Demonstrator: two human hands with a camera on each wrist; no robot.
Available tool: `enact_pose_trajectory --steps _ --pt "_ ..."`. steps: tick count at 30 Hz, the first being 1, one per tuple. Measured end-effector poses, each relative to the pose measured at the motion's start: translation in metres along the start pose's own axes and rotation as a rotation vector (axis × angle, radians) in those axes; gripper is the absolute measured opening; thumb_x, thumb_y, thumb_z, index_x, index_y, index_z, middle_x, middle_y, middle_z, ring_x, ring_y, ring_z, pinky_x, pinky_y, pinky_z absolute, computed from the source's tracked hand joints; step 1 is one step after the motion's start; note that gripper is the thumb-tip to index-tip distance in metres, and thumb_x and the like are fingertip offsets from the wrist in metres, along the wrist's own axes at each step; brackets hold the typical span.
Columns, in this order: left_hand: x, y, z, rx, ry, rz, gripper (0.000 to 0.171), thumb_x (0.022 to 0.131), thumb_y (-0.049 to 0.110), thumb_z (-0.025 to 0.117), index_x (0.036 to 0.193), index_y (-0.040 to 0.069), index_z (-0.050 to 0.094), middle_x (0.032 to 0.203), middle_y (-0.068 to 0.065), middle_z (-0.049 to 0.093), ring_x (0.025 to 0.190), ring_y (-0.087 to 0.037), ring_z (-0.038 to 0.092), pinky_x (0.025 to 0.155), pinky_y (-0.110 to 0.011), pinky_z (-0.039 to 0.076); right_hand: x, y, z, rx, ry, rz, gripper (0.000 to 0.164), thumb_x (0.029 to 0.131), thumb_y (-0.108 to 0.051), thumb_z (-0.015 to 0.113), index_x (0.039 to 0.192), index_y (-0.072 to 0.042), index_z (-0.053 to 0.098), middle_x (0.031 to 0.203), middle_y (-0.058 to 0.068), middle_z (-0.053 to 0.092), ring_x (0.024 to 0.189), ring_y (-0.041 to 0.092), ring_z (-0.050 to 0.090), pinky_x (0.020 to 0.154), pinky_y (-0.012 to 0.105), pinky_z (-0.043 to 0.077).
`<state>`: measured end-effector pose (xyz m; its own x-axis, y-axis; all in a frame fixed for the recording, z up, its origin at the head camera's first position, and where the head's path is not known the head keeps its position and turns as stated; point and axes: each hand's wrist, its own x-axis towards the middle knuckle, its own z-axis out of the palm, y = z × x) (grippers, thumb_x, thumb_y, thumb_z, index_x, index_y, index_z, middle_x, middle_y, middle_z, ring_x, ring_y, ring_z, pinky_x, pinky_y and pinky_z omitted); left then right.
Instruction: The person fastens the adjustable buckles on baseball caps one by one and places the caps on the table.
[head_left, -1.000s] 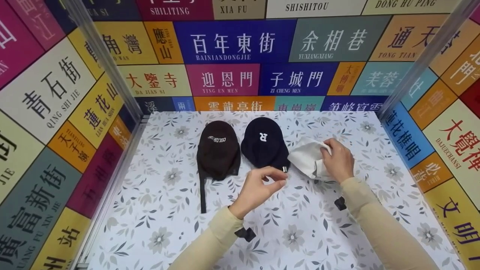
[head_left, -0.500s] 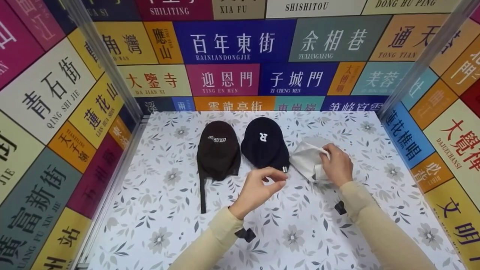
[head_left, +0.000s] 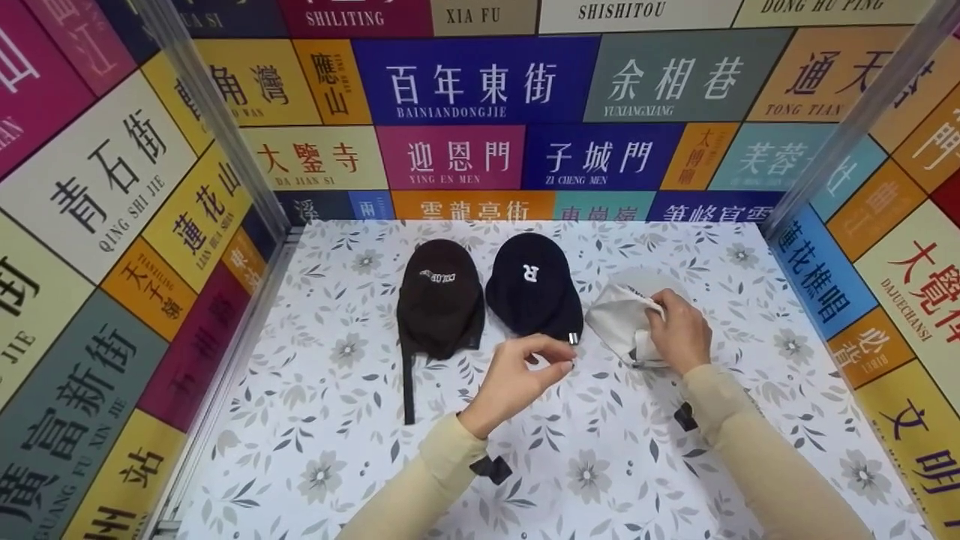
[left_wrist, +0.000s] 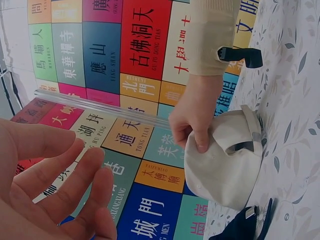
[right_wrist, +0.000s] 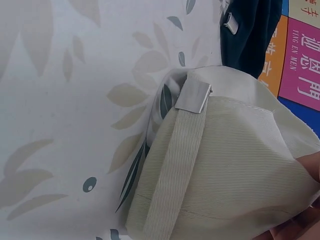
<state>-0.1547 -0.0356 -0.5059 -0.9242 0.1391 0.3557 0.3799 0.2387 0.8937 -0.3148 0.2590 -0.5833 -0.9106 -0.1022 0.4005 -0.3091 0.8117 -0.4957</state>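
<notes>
My right hand [head_left: 681,334] pinches the cream baseball cap [head_left: 616,319] by its fabric, at the right of the row of caps. In the right wrist view, the cap's strap and metal buckle [right_wrist: 194,96] face the camera. The left wrist view shows the thumb and fingers on the cap's crown [left_wrist: 220,175]. My left hand [head_left: 517,381] hovers in front of the navy cap [head_left: 531,285] with a white R, its fingers loosely curved and holding nothing. A dark brown cap [head_left: 440,300] with white lettering lies at the left, its long strap [head_left: 409,390] trailing toward me.
White leaf-patterned cloth [head_left: 322,420] covers the table. Printed panels with street names [head_left: 472,82] stand at the back and both sides. Clear corner posts [head_left: 225,112] rise at the back left and right. The navy cap sits close beside the brown and cream ones.
My right hand has drawn the cream cap slightly down and nearer me, and more of its far, greyish part shows. The left hand keeps its place; the head view has shifted a little.
</notes>
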Motion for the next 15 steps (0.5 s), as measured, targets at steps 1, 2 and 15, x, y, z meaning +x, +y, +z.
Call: enact_pose_trajectory --steps 1,2,15 --pt "0.0002 -0.0002 0.0000 -0.001 -0.001 -0.001 0.015 0.086 0.013 0.077 0.098 0.022 0.079 0.094 0.018 0.073 0.086 -0.003 0.067 0.078 -0.033 0.049 -0.0001 0.0010 0.0005 -0.003 0.001 0.000 0.010 0.097 -0.016 0.067 0.105 -0.011 0.064 0.100 0.011 0.071 0.085 0.037 0.066 0.070 0.055 0.046" --pt "0.0001 -0.0002 -0.0002 0.001 -0.001 -0.002 0.015 0.086 0.013 0.077 0.098 0.022 0.079 0.094 0.018 0.073 0.086 -0.003 0.067 0.078 -0.032 0.049 -0.0002 0.0020 0.0010 -0.007 0.003 0.000 0.010 0.097 -0.016 0.068 0.105 -0.011 0.064 0.099 0.011 0.070 0.084 0.037 0.066 0.070 0.055 0.046" --pt "0.0005 -0.0037 -0.0012 0.010 -0.001 0.005 0.014 0.086 0.013 0.077 0.100 0.018 0.079 0.094 0.017 0.073 0.087 -0.002 0.067 0.077 -0.029 0.049 -0.0041 0.0104 0.0076 -0.024 -0.016 0.020 0.015 0.097 -0.016 0.067 0.110 -0.010 0.063 0.108 0.015 0.070 0.090 0.046 0.066 0.071 0.061 0.045"
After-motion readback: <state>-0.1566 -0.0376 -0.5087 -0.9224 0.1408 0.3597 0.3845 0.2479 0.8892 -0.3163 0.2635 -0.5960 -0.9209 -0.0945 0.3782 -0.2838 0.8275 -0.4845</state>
